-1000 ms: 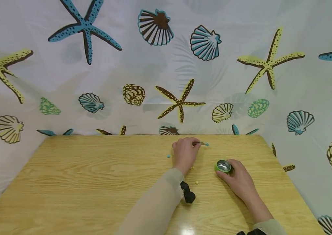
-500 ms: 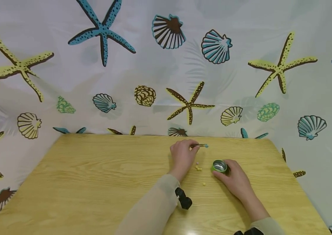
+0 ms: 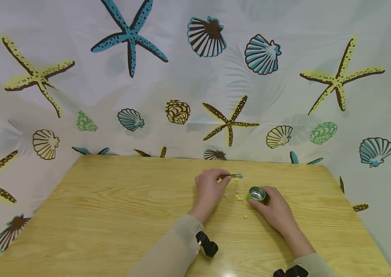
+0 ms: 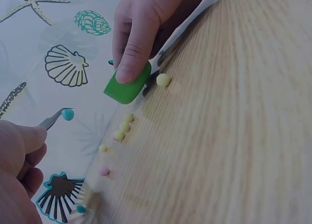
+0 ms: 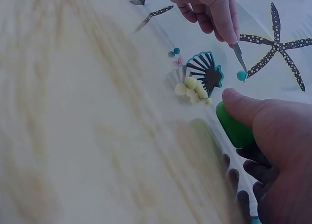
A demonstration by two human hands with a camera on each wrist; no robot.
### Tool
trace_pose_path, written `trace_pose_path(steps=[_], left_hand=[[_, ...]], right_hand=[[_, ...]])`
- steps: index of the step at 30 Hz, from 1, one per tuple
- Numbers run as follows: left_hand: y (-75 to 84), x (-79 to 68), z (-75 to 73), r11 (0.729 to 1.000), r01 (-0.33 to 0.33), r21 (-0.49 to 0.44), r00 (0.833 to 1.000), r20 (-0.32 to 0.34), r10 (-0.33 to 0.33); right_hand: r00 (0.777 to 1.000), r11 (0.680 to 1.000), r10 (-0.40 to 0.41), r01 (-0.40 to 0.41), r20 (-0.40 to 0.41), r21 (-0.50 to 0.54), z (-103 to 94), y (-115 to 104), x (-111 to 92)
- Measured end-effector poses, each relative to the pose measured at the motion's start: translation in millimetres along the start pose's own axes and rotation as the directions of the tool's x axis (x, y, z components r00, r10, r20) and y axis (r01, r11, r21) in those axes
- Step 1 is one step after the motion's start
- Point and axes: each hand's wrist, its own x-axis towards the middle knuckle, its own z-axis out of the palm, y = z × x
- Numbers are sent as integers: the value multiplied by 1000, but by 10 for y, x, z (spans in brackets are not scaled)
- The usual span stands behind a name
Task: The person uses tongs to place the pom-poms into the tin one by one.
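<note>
In the head view my left hand (image 3: 210,188) pinches metal tweezers (image 3: 228,177), which point right over the far part of the table. At their tips is a small blue ball (image 4: 68,114), held off the tabletop. My right hand (image 3: 278,209) grips a small green tin (image 3: 257,195), its mouth upward and its shiny inside showing no ball. The thumb lies along the near side of the tin. The tweezer tips are behind and to the left of the tin, apart from it. Between the hands lie several yellow balls (image 3: 239,198) and a pink ball (image 3: 238,191).
A lone yellow ball (image 3: 245,216) lies nearer the front of the wooden table (image 3: 112,215). Another blue ball (image 4: 81,209) shows low in the left wrist view. A curtain (image 3: 195,77) printed with shells and starfish stands along the back and sides.
The head view has turned left. Over the table, both hands have moved left with the tweezers and the tin, the tweezers also nearer. More yellow and pink balls show between the hands.
</note>
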Motion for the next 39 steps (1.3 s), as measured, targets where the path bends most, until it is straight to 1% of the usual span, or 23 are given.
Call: trace_pose_path(steps=[11, 18, 23, 28, 31, 39], left_hand=[[-11, -154, 9, 999, -19, -47, 1000, 7, 20], [36, -216, 51, 996, -52, -68, 999, 12, 53], [80, -252, 98, 994, -75, -77, 996, 39, 78], [96, -286, 154, 994, -91, -60, 994, 61, 95], [98, -300, 179, 994, -100, -48, 993, 61, 103], [112, -321, 181, 995, -86, -49, 993, 73, 89]], right_hand=[[1000, 1000, -10, 10, 4, 3, 22, 59, 17], [1000, 1000, -22, 22, 7, 5, 27, 64, 9], [1000, 1000, -21, 21, 17, 9, 18, 71, 8], [999, 1000, -25, 25, 25, 3, 10, 78, 8], [999, 1000, -25, 25, 28, -1, 10, 83, 8], [999, 1000, -23, 23, 26, -5, 10, 100, 9]])
